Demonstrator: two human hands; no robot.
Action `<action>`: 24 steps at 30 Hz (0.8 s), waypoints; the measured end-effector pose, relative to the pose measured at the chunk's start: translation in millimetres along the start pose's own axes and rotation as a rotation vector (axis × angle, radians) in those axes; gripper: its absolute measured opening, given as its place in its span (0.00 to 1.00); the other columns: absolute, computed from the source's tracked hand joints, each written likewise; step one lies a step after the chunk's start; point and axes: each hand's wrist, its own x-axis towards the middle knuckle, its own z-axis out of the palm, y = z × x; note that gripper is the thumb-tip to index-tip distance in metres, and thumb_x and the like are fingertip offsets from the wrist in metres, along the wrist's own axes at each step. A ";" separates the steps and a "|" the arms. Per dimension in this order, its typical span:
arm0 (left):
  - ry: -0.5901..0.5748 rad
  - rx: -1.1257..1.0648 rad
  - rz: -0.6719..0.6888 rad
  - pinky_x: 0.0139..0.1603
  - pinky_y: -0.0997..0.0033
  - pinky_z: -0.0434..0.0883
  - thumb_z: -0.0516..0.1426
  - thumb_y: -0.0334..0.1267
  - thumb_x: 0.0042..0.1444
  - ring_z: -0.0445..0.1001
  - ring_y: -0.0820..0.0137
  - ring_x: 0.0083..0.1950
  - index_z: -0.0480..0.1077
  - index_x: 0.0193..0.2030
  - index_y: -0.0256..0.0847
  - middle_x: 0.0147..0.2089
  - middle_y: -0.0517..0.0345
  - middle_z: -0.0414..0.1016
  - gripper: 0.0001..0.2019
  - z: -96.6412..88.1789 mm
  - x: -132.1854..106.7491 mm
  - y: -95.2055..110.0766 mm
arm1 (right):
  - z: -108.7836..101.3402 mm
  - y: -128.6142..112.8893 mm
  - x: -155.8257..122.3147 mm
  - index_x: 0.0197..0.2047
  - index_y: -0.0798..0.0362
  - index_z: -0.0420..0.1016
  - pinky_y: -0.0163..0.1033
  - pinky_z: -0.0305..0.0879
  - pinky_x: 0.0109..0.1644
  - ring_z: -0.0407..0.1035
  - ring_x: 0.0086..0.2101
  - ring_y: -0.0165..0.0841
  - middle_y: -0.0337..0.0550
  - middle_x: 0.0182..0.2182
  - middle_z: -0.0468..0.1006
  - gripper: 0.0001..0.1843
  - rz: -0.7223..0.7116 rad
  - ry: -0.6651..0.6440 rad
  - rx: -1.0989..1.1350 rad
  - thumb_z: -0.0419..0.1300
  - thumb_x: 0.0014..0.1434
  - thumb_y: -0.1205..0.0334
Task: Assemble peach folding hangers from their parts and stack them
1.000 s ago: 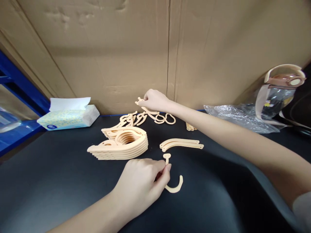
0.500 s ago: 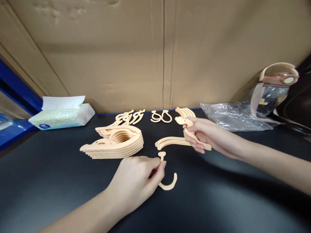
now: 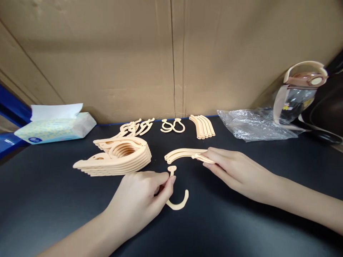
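My left hand is closed in a pinch on the stem of a beige plastic hanger hook. The hook's flat head points away from me and its curve opens to the right. My right hand grips a small beige hanger piece, mostly covered by the fingers. That hand is over the right end of two curved hanger arms, which lie side by side; I cannot tell whether it touches them. Left of them lies a stack of folded beige hangers.
At the back lie several small hanger pieces, two hooks and a row of curved arms. A tissue pack stands left. Clear plastic wrap and a drink bottle are right, before a cardboard wall.
My right hand has turned palm down and dropped toward the curved arms, still holding the small piece. My left hand keeps its pinch on the hook. The view has shifted slightly.
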 end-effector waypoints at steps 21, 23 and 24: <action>0.000 0.031 0.076 0.20 0.77 0.53 0.50 0.35 0.68 0.57 0.80 0.17 0.58 0.21 0.41 0.18 0.70 0.55 0.21 1.2 -2.1 -2.3 | 9.5 10.4 -4.3 0.44 0.52 0.72 0.40 0.69 0.42 0.73 0.41 0.34 0.42 0.42 0.74 0.05 -0.285 -0.017 -0.189 0.57 0.68 0.63; -0.001 0.033 0.084 0.20 0.78 0.53 0.49 0.35 0.68 0.58 0.80 0.16 0.58 0.21 0.41 0.17 0.70 0.56 0.21 -0.2 -0.1 -0.8 | 8.9 11.2 -3.2 0.43 0.53 0.72 0.40 0.68 0.41 0.72 0.40 0.34 0.41 0.41 0.74 0.05 -0.317 -0.012 -0.195 0.57 0.68 0.61; 0.003 0.034 0.088 0.19 0.78 0.53 0.49 0.34 0.68 0.58 0.80 0.16 0.58 0.21 0.41 0.17 0.70 0.56 0.21 -1.0 1.2 -0.2 | 8.7 11.7 -2.5 0.43 0.53 0.72 0.39 0.68 0.41 0.72 0.40 0.33 0.41 0.41 0.74 0.05 -0.326 -0.008 -0.195 0.57 0.69 0.61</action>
